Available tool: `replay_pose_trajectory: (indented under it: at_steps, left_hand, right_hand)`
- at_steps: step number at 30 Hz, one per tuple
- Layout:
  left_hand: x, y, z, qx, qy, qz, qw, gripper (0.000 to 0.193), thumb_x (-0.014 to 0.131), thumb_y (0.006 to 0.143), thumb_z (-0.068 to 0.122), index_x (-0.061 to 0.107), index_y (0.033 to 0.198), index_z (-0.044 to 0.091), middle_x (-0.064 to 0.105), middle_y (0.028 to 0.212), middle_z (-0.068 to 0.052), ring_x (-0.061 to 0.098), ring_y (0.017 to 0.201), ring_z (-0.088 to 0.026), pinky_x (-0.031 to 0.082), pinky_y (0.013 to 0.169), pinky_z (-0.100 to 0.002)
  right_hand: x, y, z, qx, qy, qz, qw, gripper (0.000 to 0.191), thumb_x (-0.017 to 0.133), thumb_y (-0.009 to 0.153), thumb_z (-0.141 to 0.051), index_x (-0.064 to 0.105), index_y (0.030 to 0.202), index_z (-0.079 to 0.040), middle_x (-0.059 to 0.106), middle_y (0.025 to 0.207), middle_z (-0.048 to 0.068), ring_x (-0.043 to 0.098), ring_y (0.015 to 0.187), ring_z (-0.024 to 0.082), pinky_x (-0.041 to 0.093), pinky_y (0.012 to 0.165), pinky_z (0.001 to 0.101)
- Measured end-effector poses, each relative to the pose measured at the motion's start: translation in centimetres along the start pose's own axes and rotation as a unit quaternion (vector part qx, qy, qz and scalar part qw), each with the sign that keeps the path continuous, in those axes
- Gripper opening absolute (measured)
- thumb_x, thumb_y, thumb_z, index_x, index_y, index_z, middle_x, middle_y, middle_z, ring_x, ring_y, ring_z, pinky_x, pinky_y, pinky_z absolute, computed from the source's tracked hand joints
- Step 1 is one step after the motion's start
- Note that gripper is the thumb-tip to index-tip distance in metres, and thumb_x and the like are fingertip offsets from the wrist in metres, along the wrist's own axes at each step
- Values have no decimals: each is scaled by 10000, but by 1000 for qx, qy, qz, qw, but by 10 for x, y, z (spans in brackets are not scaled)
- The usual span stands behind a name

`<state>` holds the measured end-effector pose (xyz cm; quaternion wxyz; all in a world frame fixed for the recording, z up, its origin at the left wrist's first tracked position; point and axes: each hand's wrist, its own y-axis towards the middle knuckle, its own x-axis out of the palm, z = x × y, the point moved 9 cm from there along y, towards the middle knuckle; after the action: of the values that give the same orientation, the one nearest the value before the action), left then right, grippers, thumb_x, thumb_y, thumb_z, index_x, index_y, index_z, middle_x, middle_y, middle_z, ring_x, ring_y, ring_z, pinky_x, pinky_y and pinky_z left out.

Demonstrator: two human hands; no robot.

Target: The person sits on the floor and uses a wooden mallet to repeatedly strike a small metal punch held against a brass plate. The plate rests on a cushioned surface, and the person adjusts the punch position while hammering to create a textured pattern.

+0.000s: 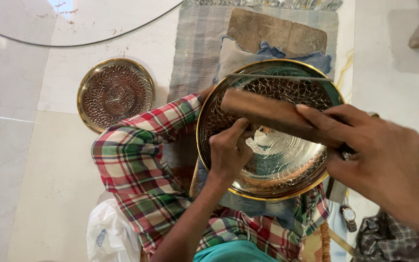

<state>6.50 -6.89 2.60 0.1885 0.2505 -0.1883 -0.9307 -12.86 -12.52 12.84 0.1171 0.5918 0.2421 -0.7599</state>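
I am gripping a wooden mallet [272, 114] in my right hand [379, 155], fingers clamped around it, at the centre right of the frame. My left hand [229, 153] is pinching a small tool, barely visible, against the large hammered brass plate [287, 179] resting on my checked-cloth lap [136, 165]. A smaller brass plate [116, 92] is lying at the upper left.

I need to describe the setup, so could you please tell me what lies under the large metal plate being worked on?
The large metal plate rests over a checked cloth on the person's lap and blue fabric on a striped mat. What sits directly beneath its centre is covered.
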Motion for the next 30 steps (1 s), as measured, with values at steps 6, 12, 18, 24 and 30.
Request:
replay_pose_trajectory:
  at_steps: [6, 12, 18, 24, 30]
  left_hand:
    - [19, 29, 5, 139, -24, -193, 971, 536, 614, 769, -89, 666, 1254, 133, 779, 925, -103, 772, 752, -228, 638, 701, -337]
    - [47, 52, 13, 189, -48, -399, 896, 543, 665, 762, -114, 714, 1219, 175, 772, 853, -73, 744, 677, -223, 559, 615, -391]
    - [51, 56, 28, 240, -78, -445, 859, 617, 655, 652, -136, 730, 1189, 157, 784, 924, -83, 756, 791, -255, 580, 668, -391]
    - [55, 53, 16, 211, -13, -458, 864, 618, 674, 654, -118, 732, 1203, 160, 763, 823, -90, 742, 724, -266, 571, 646, -406]
    - [32, 40, 8, 158, 5, -298, 941, 599, 583, 760, -131, 702, 1254, 186, 784, 830, -59, 737, 640, -214, 588, 581, -357]
  right_hand:
    - [35, -44, 15, 23, 522, 156, 838, 781, 669, 769, -10, 541, 1507, -231, 695, 1160, 28, 710, 776, 110, 612, 601, 259]
    - [119, -93, 7, 141, 639, 183, 733, 766, 684, 708, 138, 599, 1455, -10, 699, 1294, 184, 680, 999, 165, 559, 803, 244]
    - [138, -132, -6, 224, 614, 267, 708, 721, 722, 743, 116, 572, 1443, 36, 703, 1240, 211, 705, 1074, 210, 578, 950, 295]
    - [129, -121, -13, 153, 563, 294, 757, 657, 691, 803, 61, 586, 1452, 68, 667, 1277, 259, 699, 1122, 244, 574, 950, 299]
    - [86, -81, 13, 110, 535, 271, 793, 702, 702, 757, 55, 603, 1440, -74, 694, 1300, 169, 719, 885, 153, 582, 655, 218]
